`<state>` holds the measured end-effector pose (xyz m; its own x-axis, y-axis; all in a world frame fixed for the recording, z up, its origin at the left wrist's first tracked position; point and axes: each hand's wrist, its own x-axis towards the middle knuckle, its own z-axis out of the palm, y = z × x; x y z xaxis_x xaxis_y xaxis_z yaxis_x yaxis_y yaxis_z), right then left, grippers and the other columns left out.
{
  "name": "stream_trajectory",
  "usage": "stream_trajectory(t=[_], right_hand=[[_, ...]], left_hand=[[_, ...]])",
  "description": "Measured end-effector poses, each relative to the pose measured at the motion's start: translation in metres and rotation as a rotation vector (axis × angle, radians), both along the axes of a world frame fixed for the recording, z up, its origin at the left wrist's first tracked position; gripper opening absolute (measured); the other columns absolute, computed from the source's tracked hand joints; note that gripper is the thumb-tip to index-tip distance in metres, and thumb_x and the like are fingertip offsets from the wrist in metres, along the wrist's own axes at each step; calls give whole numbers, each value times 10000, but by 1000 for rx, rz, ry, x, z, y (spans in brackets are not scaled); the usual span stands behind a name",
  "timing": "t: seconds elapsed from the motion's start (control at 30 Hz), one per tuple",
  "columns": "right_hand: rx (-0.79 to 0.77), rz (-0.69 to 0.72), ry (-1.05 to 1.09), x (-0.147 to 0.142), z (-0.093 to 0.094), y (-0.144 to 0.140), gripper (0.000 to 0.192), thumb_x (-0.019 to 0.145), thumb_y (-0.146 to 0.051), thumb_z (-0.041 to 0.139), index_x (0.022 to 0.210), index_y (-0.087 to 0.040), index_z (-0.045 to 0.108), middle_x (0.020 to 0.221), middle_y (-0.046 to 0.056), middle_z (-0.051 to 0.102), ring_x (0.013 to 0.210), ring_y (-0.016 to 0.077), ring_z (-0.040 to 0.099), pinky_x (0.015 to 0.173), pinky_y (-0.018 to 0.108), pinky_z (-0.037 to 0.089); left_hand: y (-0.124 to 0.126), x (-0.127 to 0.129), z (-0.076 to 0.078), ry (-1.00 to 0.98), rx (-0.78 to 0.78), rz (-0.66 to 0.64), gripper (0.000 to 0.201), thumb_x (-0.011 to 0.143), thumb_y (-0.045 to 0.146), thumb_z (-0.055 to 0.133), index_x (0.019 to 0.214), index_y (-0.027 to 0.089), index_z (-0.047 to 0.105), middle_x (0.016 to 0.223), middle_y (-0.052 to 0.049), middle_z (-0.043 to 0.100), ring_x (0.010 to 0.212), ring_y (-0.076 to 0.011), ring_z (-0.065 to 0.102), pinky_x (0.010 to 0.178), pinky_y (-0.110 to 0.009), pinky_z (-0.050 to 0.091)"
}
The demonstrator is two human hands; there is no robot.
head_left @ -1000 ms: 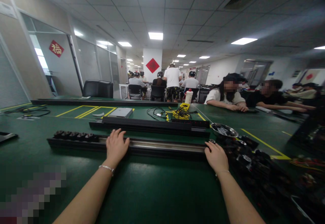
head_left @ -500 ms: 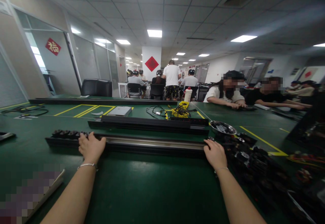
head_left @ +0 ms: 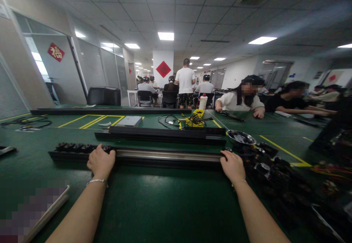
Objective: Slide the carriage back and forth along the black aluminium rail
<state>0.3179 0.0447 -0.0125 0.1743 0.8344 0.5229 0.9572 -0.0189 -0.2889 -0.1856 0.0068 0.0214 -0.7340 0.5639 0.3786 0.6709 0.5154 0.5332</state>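
A long black rail (head_left: 167, 157) with a bright metal strip in its channel lies across the green table in front of me. Small black parts (head_left: 73, 147) stand in a row in its left portion. My left hand (head_left: 101, 162) is over the rail by the right end of that row, fingers curled across the far side and partly hidden, thumb pointing right. At the rail's right end, my right hand (head_left: 233, 166) has its fingers bent over the edge. What lies under my left fingertips is hidden.
A second black rail (head_left: 159, 134) lies behind. A metal bowl (head_left: 241, 137) of small parts and a heap of dark parts (head_left: 283, 180) are on the right. Yellow cables (head_left: 195, 118) and a grey box (head_left: 126, 121) sit farther back. Two people sit across the table.
My left hand has shifted slightly right along the rail, its fingers more curled. My right hand stays at the rail's end. The co-worker opposite has spread their hands apart, a dark object by one.
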Motion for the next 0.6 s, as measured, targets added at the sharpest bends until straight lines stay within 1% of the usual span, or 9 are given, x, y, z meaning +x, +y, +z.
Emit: stream_trajectory(t=[0.07, 0.13, 0.37, 0.6], right_hand=[[11, -1, -10, 0, -1, 0, 425, 761, -262, 354, 1061, -183, 644, 1148, 61, 620, 1135, 211, 469, 982, 365, 318], [16, -2, -21, 1, -1, 1, 424, 758, -260, 357, 1061, -187, 644, 1148, 60, 622, 1134, 210, 471, 984, 362, 317], [7, 1, -38, 2, -1, 2, 420, 767, -271, 354, 1059, -194, 646, 1150, 53, 623, 1136, 217, 473, 986, 369, 318], [-4, -2, -25, 2, -1, 2, 427, 773, -278, 347, 1068, -200, 646, 1157, 51, 619, 1136, 217, 470, 987, 375, 314]], left_hand=[[2, 2, -1, 14, -32, -11, 551, 773, 426, 408, 1231, 129, 484, 1211, -187, 516, 1166, -333, 442, 946, -484, 363], [4, 3, -2, 21, -41, -25, 522, 776, 424, 397, 1202, 146, 513, 1225, -175, 513, 1170, -321, 440, 955, -485, 356], [6, 0, -7, -20, -41, -65, 520, 793, 417, 373, 1230, 159, 488, 1308, -192, 458, 1293, -286, 319, 1005, -514, 296], [5, 4, -5, -26, -54, -88, 505, 782, 428, 376, 1205, 183, 502, 1256, -164, 506, 1280, -290, 323, 984, -506, 322]])
